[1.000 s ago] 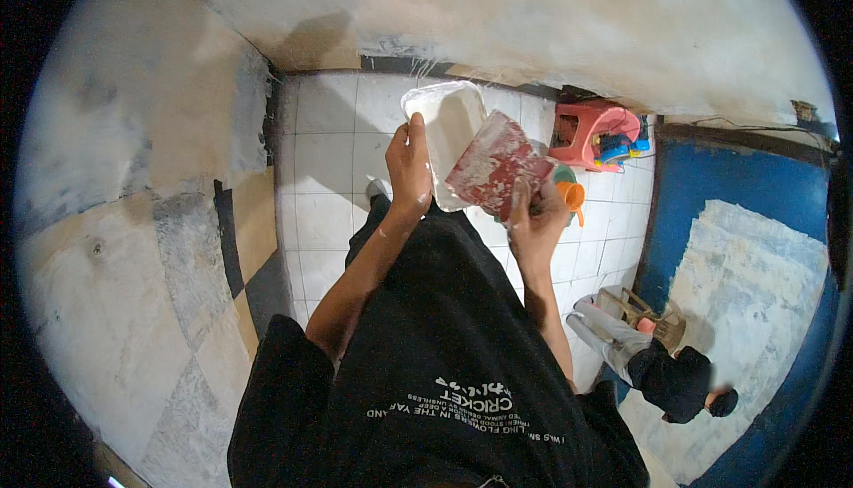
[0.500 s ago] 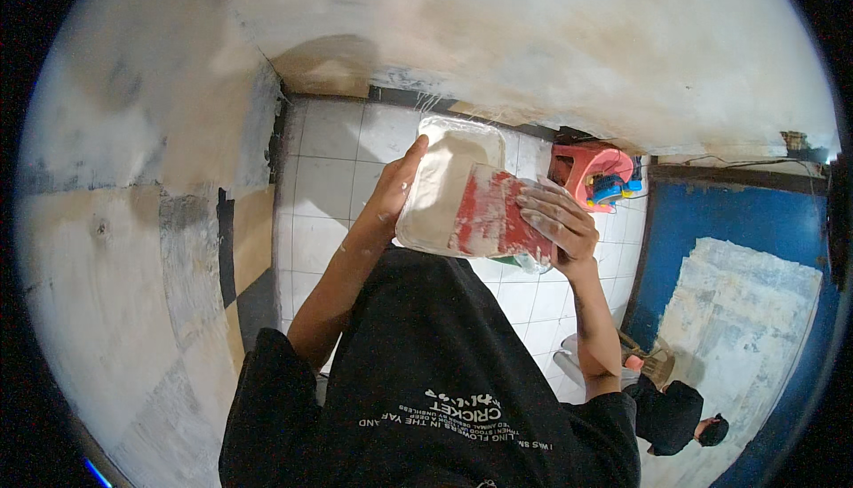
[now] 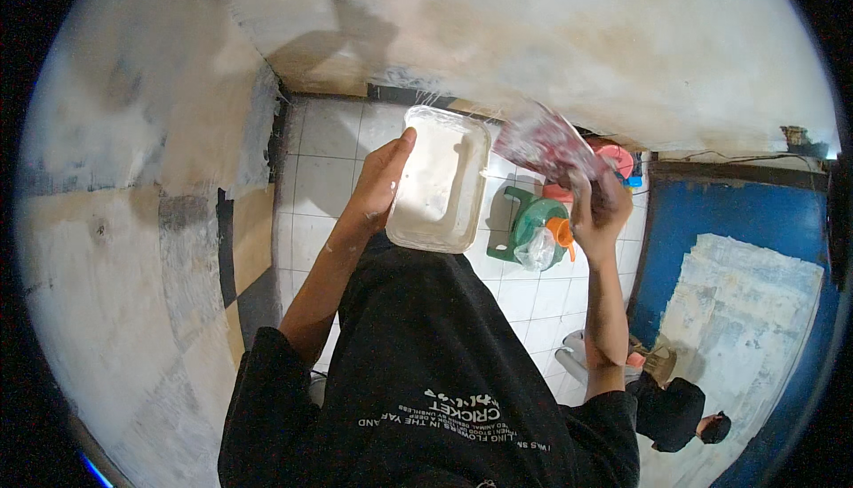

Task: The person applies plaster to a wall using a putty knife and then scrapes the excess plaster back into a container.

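My left hand point(image 3: 384, 179) is closed on the edge of a rectangular white plastic tub point(image 3: 468, 193), thumb over its rim. Creamy white putty point(image 3: 425, 164) lies inside the tub. To the right of the tub and apart from it, my right hand point(image 3: 606, 208) grips a red putty spreader point(image 3: 549, 146), blurred by motion. White smears cover much of the spreader's face. It is tilted up close to the wall in front; whether it touches is not clear. White residue marks the fingers of both hands.
A patchy plastered wall point(image 3: 551, 35) spans the front, another point(image 3: 98, 248) the left. On the tiled floor point(image 3: 329, 132) stand a green stool point(image 3: 502, 239) bearing a plastic bag point(image 3: 536, 250) and orange item point(image 3: 561, 232), and a pink stool point(image 3: 613, 157). Another person point(image 3: 675, 412) is lower right, near a blue panel point(image 3: 711, 208).
My right hand has lifted the spreader off the tub and moved it up and right toward the wall. The tub has shifted slightly left, and the green stool now shows.
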Motion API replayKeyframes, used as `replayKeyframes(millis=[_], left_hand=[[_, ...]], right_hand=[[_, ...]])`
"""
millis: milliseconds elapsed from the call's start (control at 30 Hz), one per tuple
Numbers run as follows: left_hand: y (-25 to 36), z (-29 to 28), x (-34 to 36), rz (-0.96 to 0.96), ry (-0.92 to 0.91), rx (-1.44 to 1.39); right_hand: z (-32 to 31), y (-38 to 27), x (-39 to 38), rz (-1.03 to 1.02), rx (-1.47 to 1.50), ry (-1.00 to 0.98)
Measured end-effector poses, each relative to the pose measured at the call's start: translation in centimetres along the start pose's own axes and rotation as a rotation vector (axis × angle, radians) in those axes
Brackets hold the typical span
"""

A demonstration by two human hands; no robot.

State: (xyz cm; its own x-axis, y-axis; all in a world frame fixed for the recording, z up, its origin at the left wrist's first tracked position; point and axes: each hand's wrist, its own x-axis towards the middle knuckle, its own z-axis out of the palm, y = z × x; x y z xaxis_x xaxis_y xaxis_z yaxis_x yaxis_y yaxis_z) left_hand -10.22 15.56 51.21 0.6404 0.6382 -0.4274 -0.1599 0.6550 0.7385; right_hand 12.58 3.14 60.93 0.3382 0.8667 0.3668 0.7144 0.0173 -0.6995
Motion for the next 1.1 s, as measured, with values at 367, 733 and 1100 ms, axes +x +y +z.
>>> replayKeyframes(millis=[367,733,1100], left_hand=[[-2.3,-0.4,0.5,-0.017,-0.022,-0.132],[-6.1,2.9,1.5,-0.012,-0.117,-0.677],[-7.8,2.9,2.8,0.078,-0.164,-0.759]], right_hand=[[0.7,-1.2,1.7,0.152,-0.245,-0.435],[4.8,-3.2,-1.7,0.090,-0.173,-0.107],[7.4,-3.5,-2.8,0.186,-0.312,-0.118]])
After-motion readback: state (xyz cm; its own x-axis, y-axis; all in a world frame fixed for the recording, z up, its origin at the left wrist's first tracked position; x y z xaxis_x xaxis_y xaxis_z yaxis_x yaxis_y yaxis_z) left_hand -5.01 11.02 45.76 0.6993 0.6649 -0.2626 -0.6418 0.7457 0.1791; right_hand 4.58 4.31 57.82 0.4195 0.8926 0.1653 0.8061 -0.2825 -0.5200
